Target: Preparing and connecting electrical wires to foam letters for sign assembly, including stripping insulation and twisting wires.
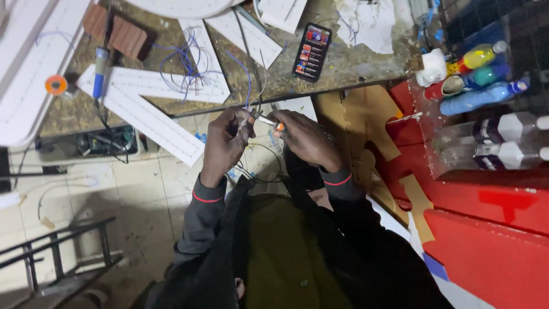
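Head view looks down past the edge of a scarred workbench (343,68), and both hands meet just below that edge, in front of the person's chest. Left hand (226,140) is pinched shut around thin wires (250,109) that rise from it toward the bench; right hand (306,137) grips a small tool with an orange tip (273,123), its fingers curled closed on it, the tool's pale end touching the wires at the left fingertips. More dark wire (257,166) loops beneath the hands. On the bench, directly above the hands, lies a phone (312,51) with a lit screen; left of it a tangle of blue wire (189,63) sits on white letter-shaped panels (148,103) dotted with holes. Farther left on the bench are a blue-tipped tool (100,71), an orange roll of tape (56,84) and brown ridged blocks (128,37). Off the bench's right end, bottles lie on their sides in a dark recess: a yellow-filled one (477,56), a teal one (486,75), a blue one (480,97), and two clear plastic ones with white caps (497,129), their contents too dim to tell. Red and tan board (486,229) lies below them. Under the bench's left part, a power strip (108,140) rests on the tiled floor (143,189).
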